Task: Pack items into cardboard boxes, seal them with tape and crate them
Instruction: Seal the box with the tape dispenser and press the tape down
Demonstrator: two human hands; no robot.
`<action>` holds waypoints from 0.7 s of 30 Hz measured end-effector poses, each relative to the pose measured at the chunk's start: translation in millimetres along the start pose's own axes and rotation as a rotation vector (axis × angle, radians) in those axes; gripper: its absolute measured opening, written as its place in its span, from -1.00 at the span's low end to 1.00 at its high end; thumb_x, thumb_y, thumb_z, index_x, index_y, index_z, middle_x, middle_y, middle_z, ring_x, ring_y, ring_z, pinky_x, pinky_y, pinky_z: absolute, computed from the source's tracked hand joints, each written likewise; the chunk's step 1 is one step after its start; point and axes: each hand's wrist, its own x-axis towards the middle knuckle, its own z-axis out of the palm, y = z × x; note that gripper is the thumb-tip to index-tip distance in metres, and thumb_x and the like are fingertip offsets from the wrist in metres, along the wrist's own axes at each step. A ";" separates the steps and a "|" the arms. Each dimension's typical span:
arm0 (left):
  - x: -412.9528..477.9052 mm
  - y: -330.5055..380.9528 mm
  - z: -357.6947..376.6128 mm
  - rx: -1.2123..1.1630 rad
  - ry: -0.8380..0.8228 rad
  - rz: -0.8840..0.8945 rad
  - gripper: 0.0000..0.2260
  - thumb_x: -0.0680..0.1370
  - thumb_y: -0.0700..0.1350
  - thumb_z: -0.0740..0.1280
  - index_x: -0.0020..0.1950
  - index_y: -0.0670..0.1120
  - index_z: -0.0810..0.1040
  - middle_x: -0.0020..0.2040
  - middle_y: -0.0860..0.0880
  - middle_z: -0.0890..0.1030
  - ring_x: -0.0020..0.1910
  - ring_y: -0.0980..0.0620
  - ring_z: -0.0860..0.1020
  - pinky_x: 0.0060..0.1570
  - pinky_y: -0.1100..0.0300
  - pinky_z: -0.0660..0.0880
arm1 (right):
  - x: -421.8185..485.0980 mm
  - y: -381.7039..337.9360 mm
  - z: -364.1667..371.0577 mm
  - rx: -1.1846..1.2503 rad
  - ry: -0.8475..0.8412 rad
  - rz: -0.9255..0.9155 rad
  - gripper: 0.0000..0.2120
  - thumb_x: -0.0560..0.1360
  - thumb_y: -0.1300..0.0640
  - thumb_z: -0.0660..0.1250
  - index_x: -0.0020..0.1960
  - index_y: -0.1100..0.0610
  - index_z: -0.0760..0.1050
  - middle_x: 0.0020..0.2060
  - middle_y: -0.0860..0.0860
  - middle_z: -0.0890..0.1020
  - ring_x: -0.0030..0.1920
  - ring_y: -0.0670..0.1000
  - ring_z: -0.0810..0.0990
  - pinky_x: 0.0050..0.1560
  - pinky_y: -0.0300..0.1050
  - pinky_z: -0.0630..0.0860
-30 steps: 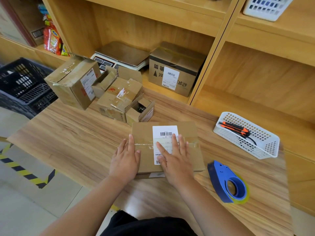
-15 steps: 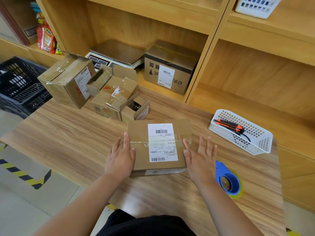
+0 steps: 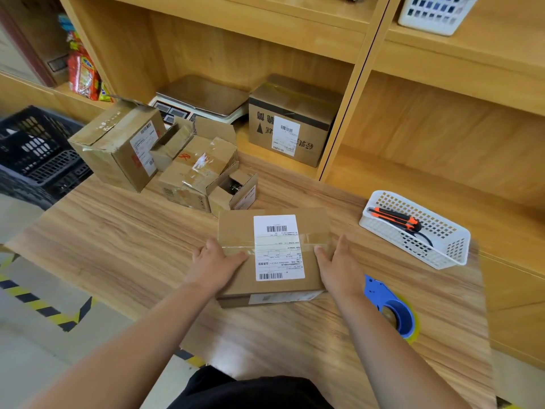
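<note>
Sitting flat mid-way along the wooden table, the taped cardboard box is gripped at both sides. Its left edge is wrapped by the left hand, its right edge by the right hand, thumbs hooked on top. A blue tape dispenser is seen beside the right wrist.

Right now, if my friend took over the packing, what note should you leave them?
Hands: left hand and right hand each grip a side of the flat brown cardboard box with the white label, thumbs on top.
The box lies on the wooden table; blue tape dispenser beside the right hand; black plastic crate far left.
Done: box shut, clear tape across its top.
Left: put it in the crate.
</note>
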 end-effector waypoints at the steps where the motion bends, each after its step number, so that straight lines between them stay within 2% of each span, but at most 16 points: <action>1: 3.2 3.6 0.2 -0.020 0.000 -0.060 -0.36 0.42 0.24 0.35 0.32 -0.13 0.30 0.27 -0.11 0.46 0.33 -0.12 0.32 0.16 0.06 0.32 | 5.4 -2.3 0.4 0.003 -0.013 0.014 -0.38 0.59 -0.20 0.08 0.53 0.10 0.09 0.36 0.10 0.44 0.29 0.14 0.46 0.11 0.00 0.44; 4: 12.1 3.4 5.9 -0.069 0.027 -0.160 -0.31 0.27 0.37 0.40 0.19 -0.06 0.42 0.09 -0.02 0.59 0.08 -0.08 0.55 0.00 0.09 0.46 | 14.7 -2.9 8.1 0.044 -0.058 0.096 -0.44 0.55 -0.29 0.04 0.30 0.12 0.38 0.11 0.10 0.59 0.12 0.16 0.54 0.04 0.02 0.49; 7: 13.3 1.4 11.6 -0.058 0.076 -0.151 -0.35 0.26 0.40 0.37 0.11 -0.05 0.49 -0.02 0.01 0.62 -0.03 -0.06 0.58 -0.11 0.12 0.46 | 17.5 0.1 13.5 0.083 -0.071 0.137 -0.43 0.55 -0.30 0.00 0.19 0.15 0.44 0.08 0.12 0.58 0.11 0.18 0.53 0.07 0.05 0.46; 12: 12.4 1.8 15.3 0.052 0.134 -0.105 -0.50 0.46 0.31 0.25 0.02 -0.13 0.38 -0.03 -0.08 0.58 0.03 -0.15 0.55 -0.07 0.08 0.39 | 20.9 2.5 15.3 0.068 -0.011 0.098 -0.45 0.60 -0.21 -0.07 0.16 0.18 0.48 0.03 0.16 0.60 0.07 0.20 0.53 -0.05 -0.01 0.37; 14: 13.0 0.8 16.6 0.072 0.154 -0.089 -0.56 0.54 0.25 0.18 0.04 -0.15 0.36 0.03 -0.15 0.59 0.06 -0.18 0.54 -0.06 0.07 0.37 | 20.4 2.1 15.3 0.051 0.007 0.090 -0.45 0.62 -0.18 -0.09 0.13 0.18 0.50 0.01 0.16 0.60 0.05 0.19 0.54 -0.08 -0.03 0.37; 18: 15.1 -0.8 18.6 0.068 0.181 -0.076 -0.59 0.62 0.16 0.06 0.13 -0.20 0.37 0.10 -0.23 0.57 0.11 -0.24 0.52 -0.06 0.05 0.32 | 18.5 0.1 13.1 -0.009 0.012 0.056 -0.49 0.65 -0.06 -0.13 0.12 0.20 0.51 0.01 0.17 0.61 0.03 0.19 0.55 -0.02 0.00 0.48; 21: 16.5 -2.9 20.2 0.044 0.202 -0.072 -0.60 0.65 0.09 -0.01 0.17 -0.21 0.39 0.11 -0.27 0.56 0.13 -0.27 0.50 0.01 0.02 0.35 | 17.7 0.9 13.7 0.056 0.031 0.090 -0.46 0.65 -0.09 -0.14 0.05 0.21 0.53 -0.03 0.16 0.62 0.00 0.18 0.56 -0.07 -0.02 0.45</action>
